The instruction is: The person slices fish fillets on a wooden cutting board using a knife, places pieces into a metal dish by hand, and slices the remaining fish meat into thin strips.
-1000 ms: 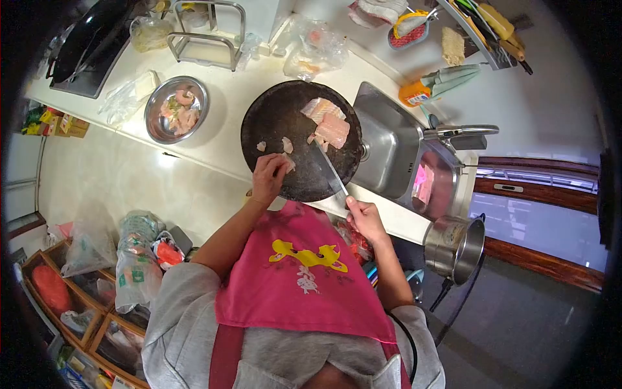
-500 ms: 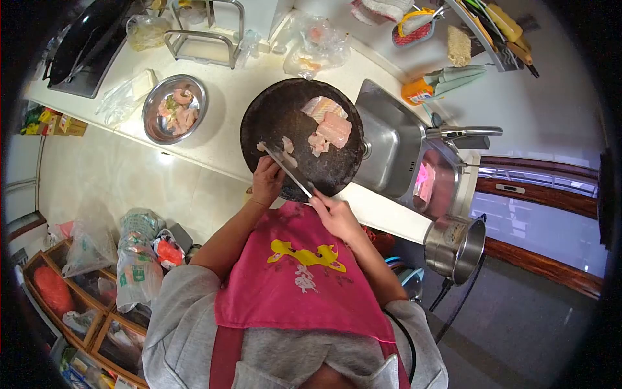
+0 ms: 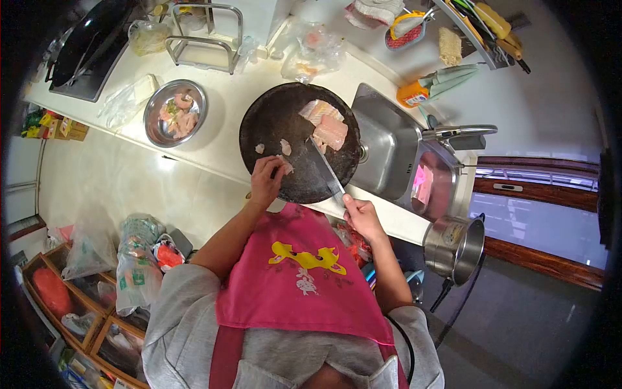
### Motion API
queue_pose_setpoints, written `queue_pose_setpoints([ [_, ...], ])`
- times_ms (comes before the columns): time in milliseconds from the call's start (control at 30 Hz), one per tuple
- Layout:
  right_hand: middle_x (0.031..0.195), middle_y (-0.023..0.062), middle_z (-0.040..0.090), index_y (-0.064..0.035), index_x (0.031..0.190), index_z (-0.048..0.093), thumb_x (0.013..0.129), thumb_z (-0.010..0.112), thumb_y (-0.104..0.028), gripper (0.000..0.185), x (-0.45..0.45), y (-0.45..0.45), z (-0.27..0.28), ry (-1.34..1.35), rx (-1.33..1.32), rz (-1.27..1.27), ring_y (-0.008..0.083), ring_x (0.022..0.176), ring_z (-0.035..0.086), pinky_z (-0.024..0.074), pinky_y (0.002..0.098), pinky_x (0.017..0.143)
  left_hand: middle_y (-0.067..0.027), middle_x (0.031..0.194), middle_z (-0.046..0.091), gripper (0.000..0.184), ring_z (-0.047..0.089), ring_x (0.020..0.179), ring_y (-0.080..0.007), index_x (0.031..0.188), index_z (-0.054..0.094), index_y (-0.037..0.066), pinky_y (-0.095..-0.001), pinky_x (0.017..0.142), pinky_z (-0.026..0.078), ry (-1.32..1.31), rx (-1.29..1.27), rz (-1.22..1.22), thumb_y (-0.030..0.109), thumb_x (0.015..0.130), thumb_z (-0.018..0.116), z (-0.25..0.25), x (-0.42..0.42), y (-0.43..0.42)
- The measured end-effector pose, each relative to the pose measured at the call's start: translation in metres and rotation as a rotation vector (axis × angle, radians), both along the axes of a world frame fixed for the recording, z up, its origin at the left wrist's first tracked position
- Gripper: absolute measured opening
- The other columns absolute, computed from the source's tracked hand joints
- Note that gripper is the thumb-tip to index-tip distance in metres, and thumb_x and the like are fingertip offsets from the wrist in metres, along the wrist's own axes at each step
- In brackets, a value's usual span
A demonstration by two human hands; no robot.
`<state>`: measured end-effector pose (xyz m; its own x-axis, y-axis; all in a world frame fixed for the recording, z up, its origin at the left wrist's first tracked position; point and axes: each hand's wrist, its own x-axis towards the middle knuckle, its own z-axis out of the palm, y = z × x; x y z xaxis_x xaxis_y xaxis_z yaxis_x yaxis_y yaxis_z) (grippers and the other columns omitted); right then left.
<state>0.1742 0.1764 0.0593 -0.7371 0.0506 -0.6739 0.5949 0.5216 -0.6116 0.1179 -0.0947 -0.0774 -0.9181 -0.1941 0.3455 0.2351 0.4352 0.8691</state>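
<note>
On a round dark cutting board lie pale pink slabs of raw fish, with small cut pieces apart from them on the left. My left hand is at the board's near left edge, its bent fingertips closed on a piece of raw fish. My right hand grips the handle of a kitchen knife at the board's near right edge. The blade slants up and left across the board, its tip beside the slabs.
Left of the board stands a steel bowl with raw pieces inside. A sink adjoins the board on the right, with a steel pot nearer me. Plastic bags and a metal rack stand behind.
The knife has moved right, away from my left hand, to beside the slabs. My right hand has shifted right with it. My left hand stays near the same spot, at a small piece.
</note>
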Motion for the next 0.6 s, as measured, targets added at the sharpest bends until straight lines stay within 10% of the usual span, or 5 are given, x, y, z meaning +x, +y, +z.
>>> queue_pose_setpoints([
  [233, 0.059, 0.0048, 0.057, 0.0011, 0.085, 0.071, 0.103, 0.058, -0.04, 0.047, 0.018, -0.05, 0.026, 0.249, 0.06, 0.238, 0.0098, 0.059, 0.051, 0.0459, 0.032, 0.058, -0.0119, 0.104, 0.066, 0.017, 0.063, 0.099, -0.0314, 0.098, 0.07, 0.003, -0.0387, 0.083, 0.053, 0.005, 0.023, -0.073, 0.001, 0.081, 0.074, -0.004, 0.003, -0.007],
  [300, 0.085, 0.0248, 0.07, -0.0053, 0.113, 0.073, 0.102, 0.057, -0.042, 0.041, 0.012, -0.052, 0.026, 0.091, 0.104, 0.283, 0.0222, 0.075, 0.07, 0.0531, 0.0364, 0.074, -0.0117, 0.104, 0.066, 0.018, 0.063, 0.099, -0.0316, 0.098, 0.07, 0.002, -0.0391, 0.083, 0.053, 0.012, 0.017, -0.062, 0.001, 0.081, 0.074, -0.005, 0.001, -0.008],
  [600, 0.093, 0.0317, 0.064, -0.0082, 0.131, 0.062, 0.103, 0.053, -0.037, 0.041, -0.068, -0.107, -0.032, 0.159, -0.081, 0.305, 0.0389, 0.092, 0.072, 0.0535, 0.0392, 0.077, -0.0116, 0.104, 0.066, 0.016, 0.062, 0.099, -0.0318, 0.096, 0.07, 0.001, -0.04, 0.084, 0.053, 0.042, -0.087, -0.069, 0.001, 0.08, 0.073, 0.001, -0.002, -0.004],
])
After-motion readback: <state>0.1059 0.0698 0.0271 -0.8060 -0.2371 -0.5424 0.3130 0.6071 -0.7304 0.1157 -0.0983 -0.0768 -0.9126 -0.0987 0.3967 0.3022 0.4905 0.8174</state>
